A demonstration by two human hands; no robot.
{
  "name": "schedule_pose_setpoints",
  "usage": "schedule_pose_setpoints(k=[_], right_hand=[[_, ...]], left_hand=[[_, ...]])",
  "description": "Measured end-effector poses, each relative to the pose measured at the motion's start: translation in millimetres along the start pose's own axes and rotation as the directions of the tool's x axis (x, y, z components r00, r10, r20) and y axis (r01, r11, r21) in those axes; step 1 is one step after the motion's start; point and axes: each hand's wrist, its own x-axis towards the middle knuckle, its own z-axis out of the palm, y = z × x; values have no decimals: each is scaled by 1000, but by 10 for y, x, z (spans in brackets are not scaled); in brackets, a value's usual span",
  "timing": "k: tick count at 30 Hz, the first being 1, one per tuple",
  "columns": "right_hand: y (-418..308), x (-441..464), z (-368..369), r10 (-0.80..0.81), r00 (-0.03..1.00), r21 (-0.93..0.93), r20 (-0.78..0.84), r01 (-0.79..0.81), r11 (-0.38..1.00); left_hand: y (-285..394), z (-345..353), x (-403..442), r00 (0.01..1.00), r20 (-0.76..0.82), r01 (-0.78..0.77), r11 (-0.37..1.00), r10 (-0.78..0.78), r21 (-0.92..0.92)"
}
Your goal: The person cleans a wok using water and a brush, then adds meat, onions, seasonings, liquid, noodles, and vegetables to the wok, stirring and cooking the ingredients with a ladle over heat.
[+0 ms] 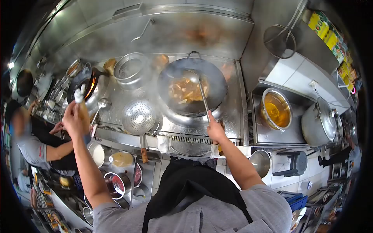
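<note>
Steam rises from a large dark wok (217,85) on the stove, which holds brown liquid with pale pieces of food (188,91). My right hand (216,130) is closed around the handle of a metal ladle (203,95), whose bowl rests in the wok. Raised at the left, my left hand (74,119) grips a squeeze bottle (83,114) of yellowish contents with a white top. The bottle is upright, away from the wok. A perforated strainer (138,116) with a wooden handle lies between my hands on the stove.
A co-worker (39,149) stands at far left near a second wok with flames (91,87). Behind the strainer is a metal pot (130,70). To the right stand a bowl of yellow liquid (276,110) and a lidded pot (320,122). Pots and containers (116,184) sit at lower left.
</note>
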Motion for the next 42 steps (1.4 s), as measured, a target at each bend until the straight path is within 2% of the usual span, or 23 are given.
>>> schedule_pose_setpoints(k=[1,2,4,5,6,8,10,16,19,21,23,25,28,29,30,33,34,35,36,37,38,41,42], right_hand=[[-124,-122,22,-7,993,-312,-120,-31,950],[-124,-235,-21,-8,990,-304,-138,-34,952],[-68,-488,-142,-44,995,210,-88,62,976],[-174,-666,-275,-37,995,212,-97,57,976],[-359,-899,-441,10,1000,378,-14,-4,926],[-539,-1194,-611,48,994,539,97,-93,837],[-557,-1350,-629,46,993,594,113,-105,797],[-456,-1547,-580,34,987,730,155,-138,670],[-363,-1548,-566,33,986,734,163,-144,663],[-313,-1461,-561,19,986,755,168,-141,641],[-286,-1331,-527,26,985,719,172,-144,679],[-143,-1045,-463,11,985,681,173,-127,721],[-176,-659,-459,-16,991,502,132,-53,863],[-403,-617,-500,84,992,168,93,-99,981],[-544,-581,-503,156,988,-186,19,-150,971],[-238,-279,-159,98,991,-288,-86,-119,950],[5,-207,-17,-35,989,-191,-141,8,982],[-52,-225,-63,-39,991,-203,-124,13,979],[-172,-287,-145,85,995,226,47,-93,970],[-322,-357,-256,131,959,585,250,-257,769],[-451,-385,-409,129,923,738,363,-369,565],[-278,-136,-578,82,920,745,383,-360,562],[-300,-109,-542,76,956,562,283,-229,795]], left_hand=[[279,173,179,996,85,32,999,-34,24],[722,325,312,967,249,49,998,-57,39],[1367,781,383,905,425,-56,995,16,81],[1322,1139,490,842,526,-253,949,120,189],[1455,1454,488,768,612,-382,901,186,205],[1959,2010,370,575,818,-575,717,12,394],[2027,2641,176,468,878,-707,637,97,307],[2418,3778,-346,433,869,-776,589,239,225],[2534,3787,-383,458,878,-708,654,138,267],[2492,3528,-390,556,816,-499,849,157,176],[2101,3406,-464,638,739,-433,894,216,112],[1685,3220,-512,795,563,-201,974,225,-106],[1089,2762,-485,861,508,129,969,-5,-209],[753,2658,-462,874,484,182,956,-49,-231],[586,2428,-465,871,483,237,940,-94,-244],[232,1661,-524,835,497,373,906,-234,-200],[38,1483,-569,839,485,377,907,-248,-189],[-182,1312,-617,841,474,383,907,-263,-177],[-436,1178,-675,835,471,396,905,-283,-158],[-661,1061,-750,830,468,408,902,-302,-141],[-788,927,-825,811,480,439,890,-335,-121],[-1175,651,-1107,863,361,386,922,-353,-19],[-1271,569,-1188,864,354,391,920,-359,-23]])
